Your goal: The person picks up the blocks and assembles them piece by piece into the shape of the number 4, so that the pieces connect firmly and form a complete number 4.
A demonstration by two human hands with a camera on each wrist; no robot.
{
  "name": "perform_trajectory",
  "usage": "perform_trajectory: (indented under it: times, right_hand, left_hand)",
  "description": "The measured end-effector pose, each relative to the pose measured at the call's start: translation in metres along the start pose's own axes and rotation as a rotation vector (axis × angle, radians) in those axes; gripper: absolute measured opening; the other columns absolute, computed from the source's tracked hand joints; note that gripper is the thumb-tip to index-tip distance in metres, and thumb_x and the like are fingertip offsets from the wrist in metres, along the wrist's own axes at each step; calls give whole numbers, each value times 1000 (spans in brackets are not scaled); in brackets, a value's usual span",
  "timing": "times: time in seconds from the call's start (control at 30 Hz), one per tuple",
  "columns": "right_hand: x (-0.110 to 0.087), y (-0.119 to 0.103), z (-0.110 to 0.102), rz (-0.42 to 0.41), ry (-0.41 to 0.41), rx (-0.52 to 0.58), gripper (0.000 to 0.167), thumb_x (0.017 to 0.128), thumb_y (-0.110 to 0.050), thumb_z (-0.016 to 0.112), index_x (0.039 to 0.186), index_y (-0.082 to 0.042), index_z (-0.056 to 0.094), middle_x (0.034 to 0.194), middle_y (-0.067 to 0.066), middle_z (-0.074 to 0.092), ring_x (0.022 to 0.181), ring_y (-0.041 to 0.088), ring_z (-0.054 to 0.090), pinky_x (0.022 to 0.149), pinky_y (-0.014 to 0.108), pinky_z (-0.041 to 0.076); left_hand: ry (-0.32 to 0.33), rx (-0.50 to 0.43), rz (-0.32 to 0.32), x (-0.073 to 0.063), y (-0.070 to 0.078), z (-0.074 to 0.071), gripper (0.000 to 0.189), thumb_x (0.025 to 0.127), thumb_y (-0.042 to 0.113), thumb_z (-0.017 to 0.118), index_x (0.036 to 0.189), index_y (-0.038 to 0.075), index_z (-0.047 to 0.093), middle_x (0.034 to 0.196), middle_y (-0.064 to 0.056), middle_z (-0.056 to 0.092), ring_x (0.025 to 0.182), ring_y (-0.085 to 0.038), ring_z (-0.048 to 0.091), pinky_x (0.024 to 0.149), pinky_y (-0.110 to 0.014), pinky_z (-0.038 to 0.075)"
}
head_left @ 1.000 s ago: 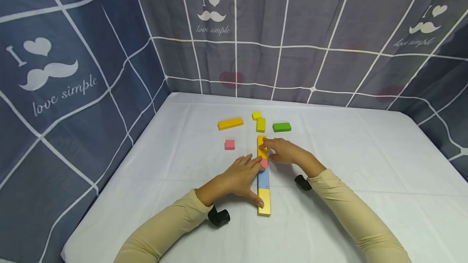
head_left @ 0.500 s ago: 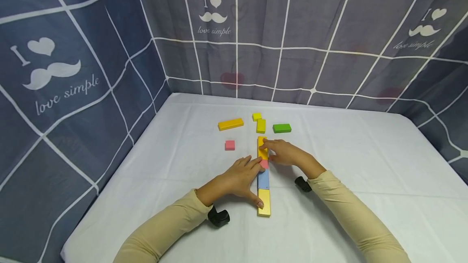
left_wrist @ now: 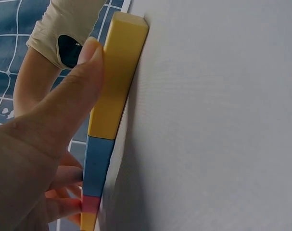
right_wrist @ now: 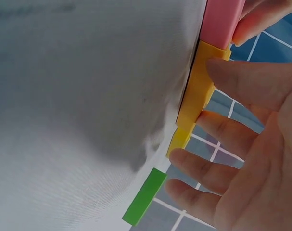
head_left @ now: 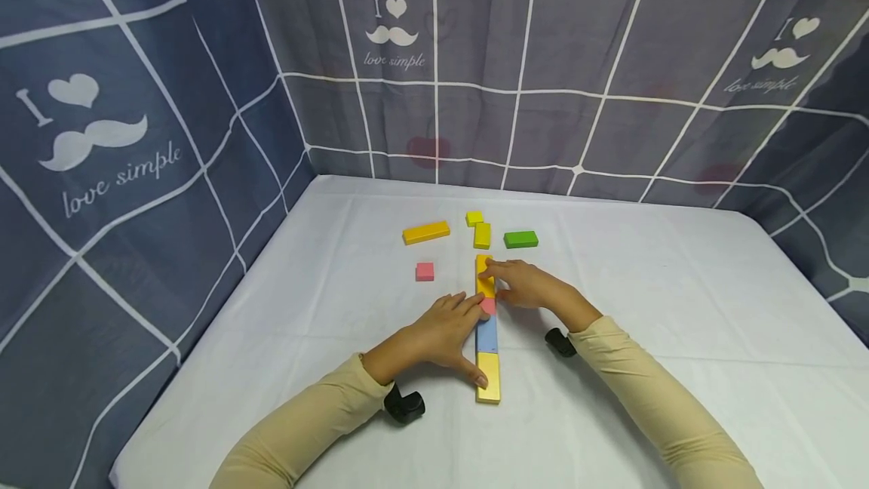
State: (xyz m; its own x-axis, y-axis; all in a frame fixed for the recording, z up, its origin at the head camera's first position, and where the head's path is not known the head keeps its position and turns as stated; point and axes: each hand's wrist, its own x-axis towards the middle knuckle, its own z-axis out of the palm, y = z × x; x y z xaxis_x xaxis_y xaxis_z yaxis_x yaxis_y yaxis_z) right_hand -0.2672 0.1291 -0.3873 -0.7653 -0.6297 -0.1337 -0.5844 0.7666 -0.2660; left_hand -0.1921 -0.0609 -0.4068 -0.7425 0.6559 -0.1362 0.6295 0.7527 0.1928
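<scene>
A straight row of wooden blocks runs away from me in the head view: a pale yellow block (head_left: 489, 392) nearest, then a blue block (head_left: 486, 334), a pink block (head_left: 487, 306) and an orange-yellow block (head_left: 484, 289). My left hand (head_left: 441, 332) is spread along the row's left side, its thumb on the pale yellow block and fingertips at the pink one. With thumb and fingers, my right hand (head_left: 526, 283) holds the orange-yellow block (right_wrist: 196, 91); in the right wrist view the thumb lies against its side. The other right fingers are extended loosely.
Beyond the row lie a yellow block (head_left: 482, 236), a small yellow square (head_left: 474, 218), a green block (head_left: 520, 239) and a long orange block (head_left: 426, 232). A pink square (head_left: 424, 272) is left of the row. Patterned curtains (head_left: 475, 119) surround the white-covered table (head_left: 645, 270).
Both hands and the blocks keep their places; only the head view has shifted slightly.
</scene>
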Motion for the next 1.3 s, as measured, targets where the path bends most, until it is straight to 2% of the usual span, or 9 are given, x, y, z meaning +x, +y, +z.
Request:
perform_trajectory:
  times: [0.3, 0.6, 0.83, 1.07, 1.3]
  right_hand:
    - [-1, 0, -2, -6, -8, 6, 39, 86, -7, 59, 124, -12, 55, 141, 17, 40, 125, 40, 41, 103, 53, 31]
    - [3, 5, -6, -66, -37, 63, 39, 86, -5, 57, 124, -6, 55, 139, 22, 40, 128, 37, 38, 105, 49, 30]
    - [8, 8, -10, -59, -16, 93, 34, 87, -12, 57, 120, -4, 58, 135, 20, 47, 125, 36, 42, 104, 50, 31]
    - [15, 13, -16, -13, -13, 140, 34, 90, -15, 55, 122, -6, 56, 130, 16, 52, 124, 33, 44, 104, 49, 33]
    - [29, 15, -28, -31, -24, 166, 36, 92, -17, 52, 125, -3, 54, 128, 16, 54, 122, 32, 46, 102, 48, 35]
  left_hand:
    - [6, 1, 2, 1, -1, 1, 101, 54, 77, 63, 133, 19, 37, 150, -7, 24, 136, -33, 24, 112, -46, 19]
    - [7, 12, 4, 0, -2, 1, 101, 55, 77, 63, 133, 18, 38, 150, -8, 25, 137, -33, 24, 112, -45, 19]
    - [5, 17, 6, 1, -1, 1, 101, 55, 77, 63, 133, 18, 37, 150, -8, 24, 136, -33, 24, 111, -45, 20]
    - [-1, 13, 0, 1, 0, 0, 102, 54, 77, 63, 133, 18, 38, 150, -8, 24, 137, -33, 24, 112, -46, 19]
    - [2, 15, 0, 2, -2, 2, 102, 54, 78, 63, 133, 18, 37, 150, -8, 23, 137, -32, 24, 112, -45, 19]
